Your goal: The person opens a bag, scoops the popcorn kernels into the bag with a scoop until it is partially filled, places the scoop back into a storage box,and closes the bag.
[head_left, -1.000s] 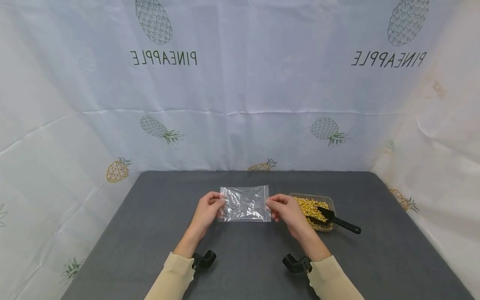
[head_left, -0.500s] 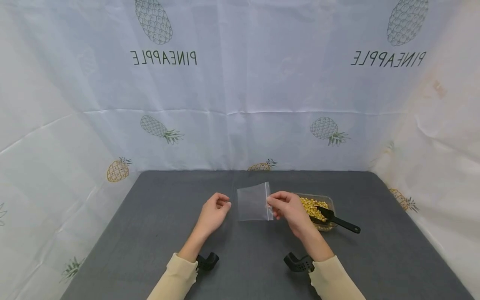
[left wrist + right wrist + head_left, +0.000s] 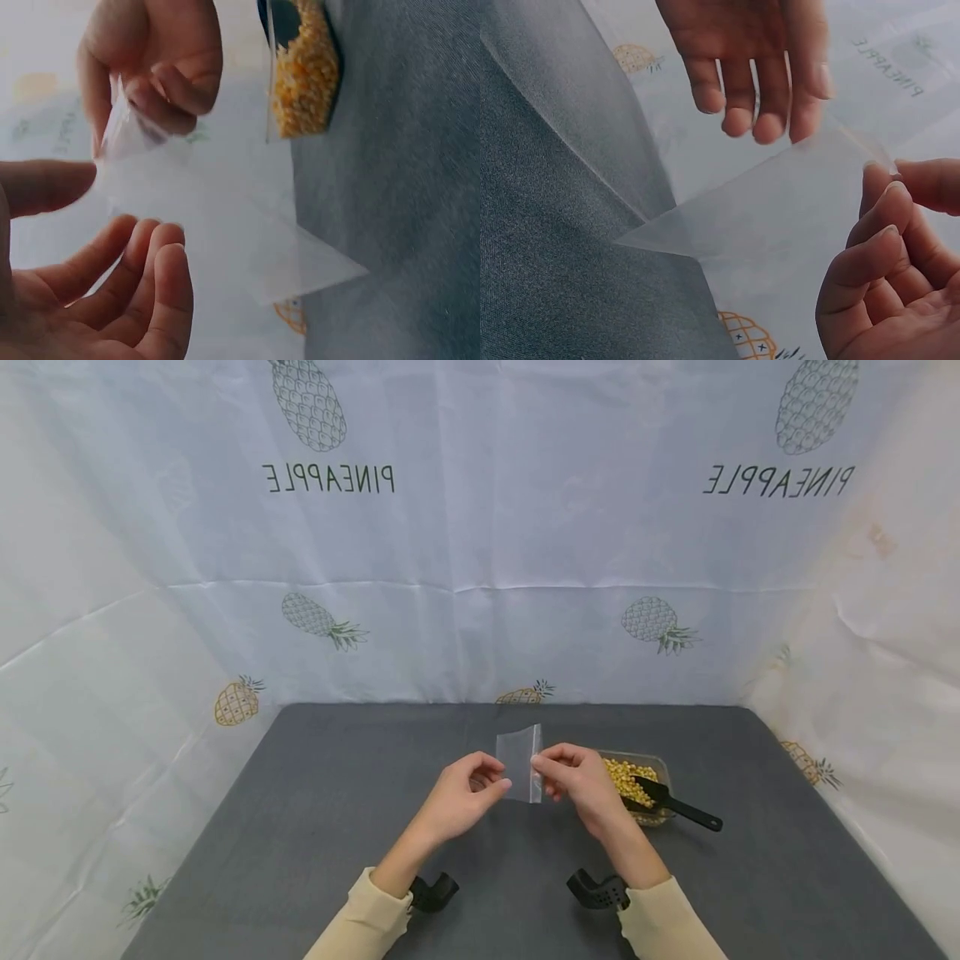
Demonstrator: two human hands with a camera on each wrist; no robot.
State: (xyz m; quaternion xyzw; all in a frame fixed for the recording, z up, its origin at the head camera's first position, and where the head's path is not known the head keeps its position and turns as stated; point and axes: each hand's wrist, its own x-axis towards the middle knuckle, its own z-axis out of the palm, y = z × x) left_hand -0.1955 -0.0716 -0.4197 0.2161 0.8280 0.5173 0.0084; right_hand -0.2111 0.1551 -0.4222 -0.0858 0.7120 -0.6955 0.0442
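Note:
A clear zip-lock bag [image 3: 516,750] hangs above the table between the hands, its zip strip toward the right. My right hand [image 3: 581,781] pinches that zip edge between thumb and forefinger. In the right wrist view the bag [image 3: 742,206] droops to a pointed corner, its film looking thin and flat. Close to the bag's other side is my left hand [image 3: 459,795], thumb and fingers spread apart. In the left wrist view the left thumb [image 3: 56,186] points toward the zip end, with the curved fingers apart from it and nothing gripped.
Behind the right hand stands a clear plastic box [image 3: 663,768] of yellow corn kernels [image 3: 626,774]. A black scoop [image 3: 678,803] lies in the kernels, its handle over the box's right side. The grey table [image 3: 337,793] ends at a white pineapple-print curtain [image 3: 480,635].
My left hand has let go of the bag's left edge and moved right toward the zip end. The bag has turned and looks narrower. My right hand keeps its pinch almost in place.

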